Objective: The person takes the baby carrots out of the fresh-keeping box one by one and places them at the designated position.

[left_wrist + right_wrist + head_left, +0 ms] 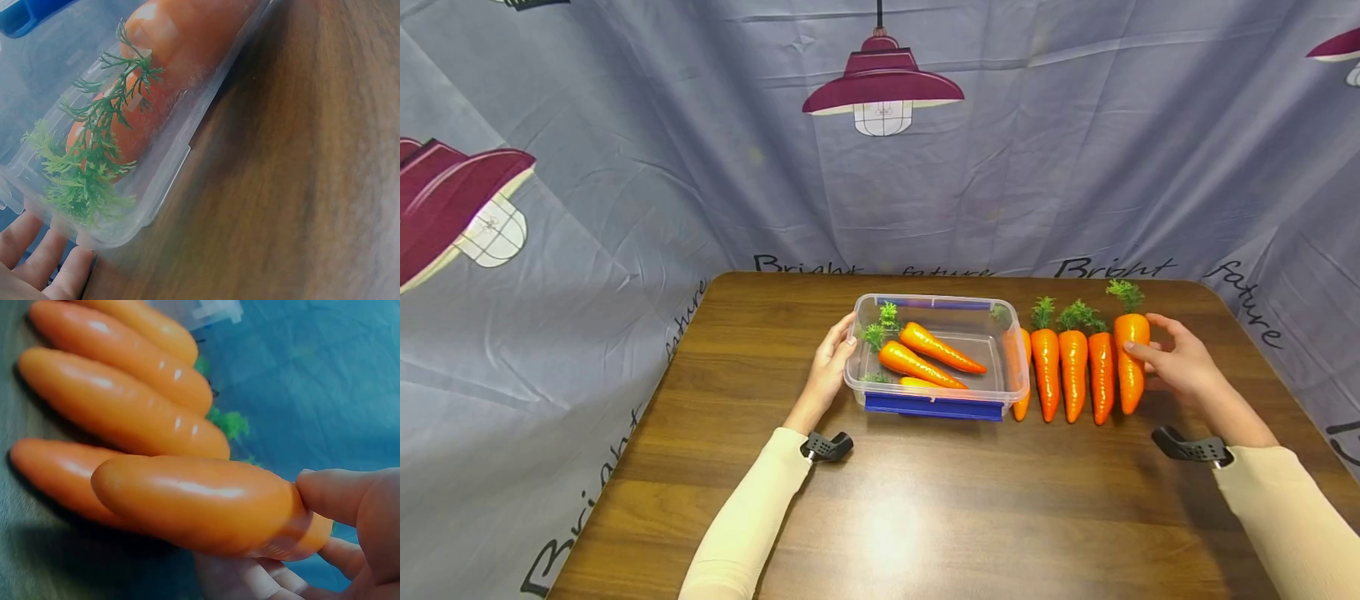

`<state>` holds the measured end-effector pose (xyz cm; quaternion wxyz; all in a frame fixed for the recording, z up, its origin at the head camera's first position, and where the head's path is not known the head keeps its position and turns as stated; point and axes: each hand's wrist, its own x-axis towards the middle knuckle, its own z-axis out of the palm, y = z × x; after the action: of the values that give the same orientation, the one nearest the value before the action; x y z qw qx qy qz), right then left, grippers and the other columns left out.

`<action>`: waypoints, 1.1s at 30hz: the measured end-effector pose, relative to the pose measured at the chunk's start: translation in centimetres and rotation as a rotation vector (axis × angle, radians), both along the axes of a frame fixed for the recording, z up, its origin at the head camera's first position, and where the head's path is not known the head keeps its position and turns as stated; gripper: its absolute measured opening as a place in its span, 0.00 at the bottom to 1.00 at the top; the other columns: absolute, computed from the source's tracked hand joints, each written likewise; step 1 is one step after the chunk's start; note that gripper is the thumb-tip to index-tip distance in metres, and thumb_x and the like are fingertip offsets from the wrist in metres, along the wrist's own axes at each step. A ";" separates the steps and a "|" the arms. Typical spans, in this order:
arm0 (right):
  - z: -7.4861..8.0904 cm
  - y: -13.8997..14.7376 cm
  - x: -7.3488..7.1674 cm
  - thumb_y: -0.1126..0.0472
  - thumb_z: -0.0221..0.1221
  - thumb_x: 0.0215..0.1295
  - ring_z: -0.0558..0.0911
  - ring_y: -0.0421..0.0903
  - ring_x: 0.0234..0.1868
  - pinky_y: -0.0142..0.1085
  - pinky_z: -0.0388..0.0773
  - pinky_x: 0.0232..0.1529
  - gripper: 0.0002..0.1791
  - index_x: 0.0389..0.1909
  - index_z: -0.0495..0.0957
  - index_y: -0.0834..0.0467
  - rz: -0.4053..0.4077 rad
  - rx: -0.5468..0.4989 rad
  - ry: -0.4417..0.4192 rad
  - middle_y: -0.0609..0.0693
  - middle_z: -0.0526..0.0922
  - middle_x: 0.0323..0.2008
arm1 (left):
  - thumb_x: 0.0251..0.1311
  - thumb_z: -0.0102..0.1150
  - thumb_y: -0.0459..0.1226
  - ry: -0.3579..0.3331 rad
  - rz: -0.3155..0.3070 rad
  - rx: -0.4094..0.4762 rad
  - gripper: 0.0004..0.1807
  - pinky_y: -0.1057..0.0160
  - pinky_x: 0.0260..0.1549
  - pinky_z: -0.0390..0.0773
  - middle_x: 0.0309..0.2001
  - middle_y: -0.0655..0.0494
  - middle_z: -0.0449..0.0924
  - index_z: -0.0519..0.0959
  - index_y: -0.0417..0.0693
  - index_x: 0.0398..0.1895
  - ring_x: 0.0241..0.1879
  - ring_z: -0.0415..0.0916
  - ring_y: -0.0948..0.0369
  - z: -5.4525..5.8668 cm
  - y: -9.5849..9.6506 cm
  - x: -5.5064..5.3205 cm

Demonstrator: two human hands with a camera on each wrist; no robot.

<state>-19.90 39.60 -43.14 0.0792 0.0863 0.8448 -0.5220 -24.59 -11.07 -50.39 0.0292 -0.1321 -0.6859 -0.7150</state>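
Black script (808,267) reads "Bright fature" on grey curtain (1022,183) behind table (760,350), repeats round table's right rear corner, and again, climbing along table's left side!

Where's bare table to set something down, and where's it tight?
The table is bare in front of the container between the sleeves, and left of the left hand. Crowded: the container's right side through the carrot row to the right hand.

Curtained-off booth, wider building unclear: creased blue-grey fabric (1037,167) with printed lamps (883,82) and lettering (1116,268) around wood-grain table (1037,508).
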 end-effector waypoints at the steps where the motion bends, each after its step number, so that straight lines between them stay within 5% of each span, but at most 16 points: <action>1: -0.1 0.2 0.0 0.55 0.56 0.76 0.82 0.33 0.31 0.39 0.87 0.33 0.49 0.79 0.32 0.66 0.001 0.007 -0.003 0.31 0.73 0.37 | 0.74 0.43 0.32 -0.001 -0.002 0.000 0.28 0.35 0.67 0.68 0.77 0.35 0.60 0.62 0.38 0.76 0.74 0.61 0.37 0.1 0.0 0.0; 6: -1.0 0.7 0.1 0.55 0.56 0.75 0.81 0.33 0.31 0.38 0.87 0.33 0.49 0.79 0.32 0.68 -0.016 0.030 -0.013 0.41 0.74 0.40 | 0.75 0.43 0.33 0.007 -0.011 -0.006 0.28 0.35 0.68 0.68 0.76 0.35 0.61 0.61 0.38 0.76 0.73 0.62 0.37 0.1 0.0 -0.1; 10: -1.9 1.1 0.1 0.56 0.55 0.76 0.81 0.33 0.30 0.40 0.87 0.32 0.48 0.78 0.32 0.70 -0.018 0.050 -0.001 0.59 0.73 0.46 | 0.75 0.43 0.33 0.005 -0.012 0.000 0.28 0.35 0.69 0.67 0.76 0.35 0.61 0.61 0.38 0.76 0.73 0.62 0.37 0.1 0.1 -0.2; 16: -3.0 1.8 0.5 0.56 0.55 0.75 0.77 0.35 0.28 0.40 0.87 0.30 0.47 0.76 0.35 0.72 -0.024 0.126 -0.026 0.66 0.68 0.44 | 0.76 0.43 0.31 -0.007 -0.019 0.020 0.27 0.34 0.70 0.64 0.76 0.34 0.60 0.61 0.37 0.76 0.74 0.60 0.37 0.2 0.2 -0.1; 22: -3.2 1.9 0.7 0.54 0.54 0.76 0.77 0.36 0.33 0.44 0.88 0.33 0.48 0.77 0.33 0.73 -0.022 0.142 -0.061 0.81 0.62 0.57 | 0.76 0.42 0.29 -0.003 -0.009 0.014 0.27 0.36 0.71 0.63 0.77 0.35 0.59 0.60 0.36 0.76 0.75 0.59 0.38 0.2 0.2 -0.1; 33: -3.3 1.3 0.4 0.57 0.53 0.76 0.77 0.34 0.30 0.41 0.88 0.34 0.47 0.76 0.33 0.75 -0.035 0.105 -0.068 0.80 0.64 0.57 | 0.75 0.42 0.32 0.016 -0.006 -0.008 0.27 0.39 0.71 0.65 0.77 0.35 0.60 0.61 0.36 0.76 0.73 0.61 0.39 0.0 -0.1 -0.1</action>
<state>-19.47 40.91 -46.48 0.0940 0.1227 0.8663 -0.4751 -24.70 -11.16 -50.43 0.0321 -0.1401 -0.6882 -0.7111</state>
